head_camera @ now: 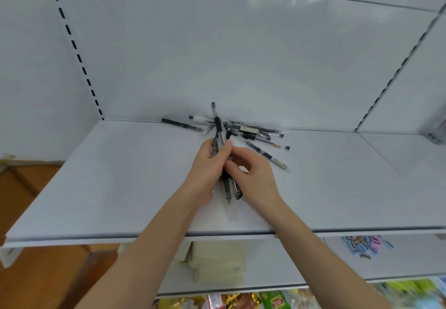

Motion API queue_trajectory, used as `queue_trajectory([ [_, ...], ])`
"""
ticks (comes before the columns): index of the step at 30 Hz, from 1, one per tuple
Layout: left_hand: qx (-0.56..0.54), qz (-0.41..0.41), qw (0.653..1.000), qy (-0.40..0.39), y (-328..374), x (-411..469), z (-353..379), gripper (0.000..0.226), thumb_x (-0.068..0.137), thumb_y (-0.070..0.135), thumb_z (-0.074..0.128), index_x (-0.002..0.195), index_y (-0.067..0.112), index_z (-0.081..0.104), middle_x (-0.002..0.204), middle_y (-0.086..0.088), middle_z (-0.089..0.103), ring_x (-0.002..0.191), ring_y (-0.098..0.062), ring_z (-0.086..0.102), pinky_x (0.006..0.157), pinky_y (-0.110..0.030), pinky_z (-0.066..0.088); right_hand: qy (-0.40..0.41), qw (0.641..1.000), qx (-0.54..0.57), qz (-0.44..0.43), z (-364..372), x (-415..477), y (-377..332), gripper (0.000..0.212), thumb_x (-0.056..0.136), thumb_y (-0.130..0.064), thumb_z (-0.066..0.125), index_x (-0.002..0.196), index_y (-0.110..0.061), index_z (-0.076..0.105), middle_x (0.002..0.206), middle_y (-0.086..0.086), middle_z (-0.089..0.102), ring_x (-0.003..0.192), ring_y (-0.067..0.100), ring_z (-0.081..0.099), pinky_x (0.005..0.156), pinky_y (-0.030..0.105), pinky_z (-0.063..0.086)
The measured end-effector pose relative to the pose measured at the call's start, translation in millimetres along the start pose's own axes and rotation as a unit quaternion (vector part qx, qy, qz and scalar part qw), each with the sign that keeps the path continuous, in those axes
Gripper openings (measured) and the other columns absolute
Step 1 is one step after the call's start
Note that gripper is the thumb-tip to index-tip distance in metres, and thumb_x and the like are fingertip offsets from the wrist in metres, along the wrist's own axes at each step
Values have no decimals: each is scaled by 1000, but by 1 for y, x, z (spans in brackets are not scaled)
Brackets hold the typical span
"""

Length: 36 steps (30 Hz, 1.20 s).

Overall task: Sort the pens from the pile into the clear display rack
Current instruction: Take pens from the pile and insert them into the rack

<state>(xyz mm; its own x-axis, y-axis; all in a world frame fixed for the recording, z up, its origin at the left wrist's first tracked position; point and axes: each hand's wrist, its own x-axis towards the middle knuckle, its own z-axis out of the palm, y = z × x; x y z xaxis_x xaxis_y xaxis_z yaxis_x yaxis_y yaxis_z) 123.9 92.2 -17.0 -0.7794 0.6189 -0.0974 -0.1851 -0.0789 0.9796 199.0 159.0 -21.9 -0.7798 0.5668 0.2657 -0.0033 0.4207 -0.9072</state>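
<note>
A pile of black and clear pens (251, 131) lies at the back of the white shelf (96, 188), against the rear panel. My left hand (207, 171) is closed around a bundle of several pens (228, 188) that points away from me, its tips sticking out above and below the fist. My right hand (253, 173) rests against the same bundle from the right, fingers curled on the pens. One loose pen (265, 154) lies just right of my hands. At the far right edge a clear rack (438, 132) is only partly visible.
The shelf's front edge (217, 235) runs under my forearms. Below it sit cream packets (217, 263), small coloured items (364, 246) and bright snack packs (241, 300). Slotted uprights (72, 43) stand at the left and right. Brown flooring (29, 212) shows left.
</note>
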Motion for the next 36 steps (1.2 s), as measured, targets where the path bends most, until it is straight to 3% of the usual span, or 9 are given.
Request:
queue_trajectory([
  [3,-54,4,999,-6,1,-3,2,16,92,20,55,97,5,57,81,-5,65,72,-12,66,62,-23,54,-2,1000,-21,-20,-5,-4,-5,21,88,-12,56,105,-16,67,85,-11,67,77,-1,59,69,10,46],
  [7,-41,-21,999,11,0,-2,-4,25,90,17,58,106,-2,56,95,-23,65,83,-30,68,63,-36,58,-21,997,-71,-25,-14,-6,-5,17,89,-15,54,96,-18,69,88,-8,66,80,0,58,65,11,45],
  [12,-17,-19,1000,-9,2,-4,-4,23,89,9,58,111,2,52,90,-14,60,57,-13,68,50,-30,57,10,989,-142,-44,-30,6,-6,15,89,-14,55,83,-15,69,82,-6,67,73,-2,56,66,8,41],
  [15,0,-24,1000,-9,1,-4,-6,25,90,10,57,113,3,51,86,-10,55,50,-8,62,47,-27,54,53,954,-292,-35,-47,33,7,20,90,-19,54,101,-7,66,103,8,66,96,17,56,84,21,36],
  [18,13,-27,999,-13,-1,-3,-7,25,90,9,57,113,3,52,82,-9,53,48,-7,59,46,-26,52,10,918,-395,20,-60,53,20,33,90,-30,51,115,-11,60,117,13,60,113,32,49,93,33,34],
  [23,29,-21,999,-11,-1,-4,-7,23,89,7,55,112,5,52,80,-9,53,47,-8,56,45,-24,50,-72,886,-452,79,-57,57,26,26,88,-22,51,107,-7,61,111,15,61,102,32,55,86,39,46],
  [28,27,19,999,12,2,-6,-8,22,89,6,54,110,9,51,79,-6,53,48,-8,54,45,-23,49,-41,905,-412,95,-65,56,32,20,87,-14,48,91,-2,63,96,15,65,90,31,58,77,34,44],
  [32,10,43,999,15,4,-7,-7,24,90,6,53,111,14,51,78,-5,53,47,-7,54,45,-24,49,123,952,-265,94,-88,62,23,19,91,-16,46,97,-4,60,97,13,66,90,27,57,69,25,34],
  [36,24,55,998,1,3,-7,-5,28,90,6,53,115,18,51,78,-3,55,50,-9,54,46,-25,48,139,985,-83,62,-82,75,-3,13,89,-16,49,95,-6,55,97,14,65,87,23,64,81,40,49],
])
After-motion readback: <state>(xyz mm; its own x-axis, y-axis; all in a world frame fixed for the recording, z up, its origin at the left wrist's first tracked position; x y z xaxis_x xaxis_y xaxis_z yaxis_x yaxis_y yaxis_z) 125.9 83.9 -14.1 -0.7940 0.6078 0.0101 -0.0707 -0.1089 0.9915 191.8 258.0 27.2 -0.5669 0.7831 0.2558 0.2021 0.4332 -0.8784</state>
